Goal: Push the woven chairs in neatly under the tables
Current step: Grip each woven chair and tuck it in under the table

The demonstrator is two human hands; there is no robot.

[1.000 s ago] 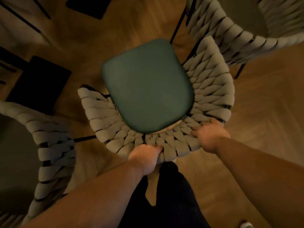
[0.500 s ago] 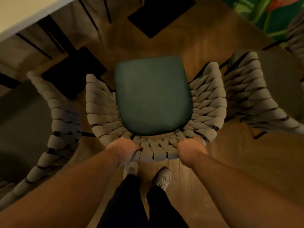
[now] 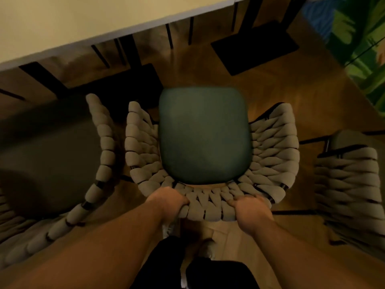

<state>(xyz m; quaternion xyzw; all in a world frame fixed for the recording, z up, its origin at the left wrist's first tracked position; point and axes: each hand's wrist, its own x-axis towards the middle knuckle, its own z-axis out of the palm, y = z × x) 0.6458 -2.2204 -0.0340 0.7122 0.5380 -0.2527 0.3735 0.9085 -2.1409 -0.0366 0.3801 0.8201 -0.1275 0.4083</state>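
The woven chair point(image 3: 270, 155) is being gripped from behind, arms stretched forward: the left hand point(image 3: 168, 202) and the right hand point(image 3: 250, 209) are each being curled over its top rail. The chair is being stood on the wooden floor point(image 3: 270, 86), its green seat point(image 3: 203, 134) not yet under the pale table point(image 3: 83, 21), between a left neighbouring chair point(image 3: 104, 155) and a right neighbouring chair point(image 3: 348, 178). Fingertips are being hidden by the weave, and both neighbours are being cut off at the edges.

Wooden floor point(image 3: 270, 90), green leafy wall point(image 3: 358, 38), dim light
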